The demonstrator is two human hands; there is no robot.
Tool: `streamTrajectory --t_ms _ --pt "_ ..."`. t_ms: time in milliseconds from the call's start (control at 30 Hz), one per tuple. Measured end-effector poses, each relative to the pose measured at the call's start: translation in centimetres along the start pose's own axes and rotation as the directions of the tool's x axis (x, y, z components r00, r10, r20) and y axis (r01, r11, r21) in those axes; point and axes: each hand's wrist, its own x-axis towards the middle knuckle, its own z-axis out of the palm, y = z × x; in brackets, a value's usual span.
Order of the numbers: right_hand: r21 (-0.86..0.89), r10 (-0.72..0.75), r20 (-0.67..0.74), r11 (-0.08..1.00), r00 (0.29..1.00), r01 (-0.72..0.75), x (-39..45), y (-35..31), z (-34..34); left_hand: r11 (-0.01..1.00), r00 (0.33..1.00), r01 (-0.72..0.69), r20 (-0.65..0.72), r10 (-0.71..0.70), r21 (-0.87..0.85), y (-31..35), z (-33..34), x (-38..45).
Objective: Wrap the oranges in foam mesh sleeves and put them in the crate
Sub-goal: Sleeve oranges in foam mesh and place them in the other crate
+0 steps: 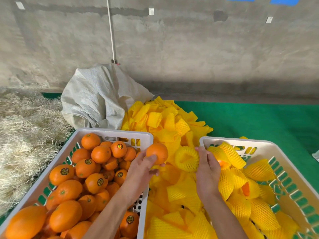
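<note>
- Orange (157, 153), round, bright and bare of any wrap, sits pinched in my left hand (141, 167) between the two crates.
- My right hand (207, 167) grips one rolled-open yellow foam sleeve (187, 158) just beside that fruit.
- Left crate (110, 131) holds loose oranges, too heaped to count; several carry round stickers.
- Right crate (224, 139) holds wrapped fruit.
- Beyond lie one sleeve pile (165, 118) and one white sack (96, 97).
</note>
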Motion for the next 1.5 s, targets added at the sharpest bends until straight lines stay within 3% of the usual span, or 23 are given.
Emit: streamTrajectory --t_ms 67,233,367,433,533,633,833,900,1033,1100,1133,1233,1300,1400,1500 --pt "-0.076 -0.098 0.031 0.992 0.995 0.1 -0.2 0.6 0.1 0.994 0.994 -0.078 0.078 0.072 0.078 -0.5 -0.1 -0.3" --pt "-0.185 -0.106 0.176 0.973 0.979 0.138 -1.0 1.3 0.6 0.943 0.978 -0.157 0.179 0.107 0.292 -1.5 0.2 -0.8" --pt "-0.004 0.152 0.301 0.987 0.941 -0.158 -1.6 0.8 1.0 0.944 0.976 -0.115 0.212 0.05 0.309 -1.0 0.2 -1.0" --pt "-0.002 0.169 0.337 0.984 0.926 -0.178 -1.5 0.5 0.9 0.936 0.975 -0.12 0.216 0.049 0.33 -0.8 0.2 -1.3" --pt "0.019 0.083 0.375 0.995 0.923 -0.097 -1.0 0.3 0.7 0.927 0.986 -0.134 0.142 0.089 0.35 -0.8 0.2 -1.2" --pt "-0.045 -0.08 0.334 0.994 0.939 0.101 -1.0 0.3 0.6 0.912 0.988 -0.155 0.07 0.139 0.38 -1.0 0.4 -1.1" --pt "-0.237 -0.333 0.235 0.891 0.913 0.386 -1.5 0.4 0.6 0.848 0.986 -0.106 -0.058 0.159 0.52 -1.1 0.3 -0.9" --pt "-0.322 -0.469 0.259 0.782 0.844 0.533 -2.0 0.3 0.6 0.752 0.975 -0.132 -0.05 0.214 0.645 -1.3 0.2 -0.8" --pt "-0.409 -0.681 0.511 0.344 0.524 0.845 -3.3 0.4 1.2 0.601 0.945 -0.193 -0.017 0.326 0.775 -1.9 0.6 -1.2" --pt "-0.38 -0.675 0.573 0.283 0.465 0.88 -3.6 0.3 1.5 0.597 0.927 -0.22 -0.024 0.373 0.771 -1.8 0.6 -1.2" --pt "-0.373 -0.657 0.564 0.337 0.5 0.864 -3.8 0.2 1.5 0.637 0.922 -0.229 -0.045 0.384 0.736 -1.8 0.4 -1.1" --pt "-0.429 -0.531 0.444 0.581 0.722 0.691 -4.3 -0.1 1.4 0.771 0.922 -0.268 -0.077 0.378 0.578 -1.9 -0.3 -0.7" --pt "-0.529 -0.412 0.396 0.628 0.82 0.571 -4.2 0.2 1.5 0.767 0.912 -0.286 -0.083 0.402 0.574 -2.2 -0.6 -0.5" --pt "-0.544 -0.209 0.43 0.716 0.878 0.437 -4.0 0.6 1.5 0.66 0.886 -0.35 0.006 0.464 0.665 -3.0 -0.4 -0.6" --pt "-0.335 0.054 0.47 0.935 0.881 0.121 -3.9 0.8 1.7 0.47 0.852 -0.444 0.196 0.485 0.763 -3.8 -1.1 -0.2"
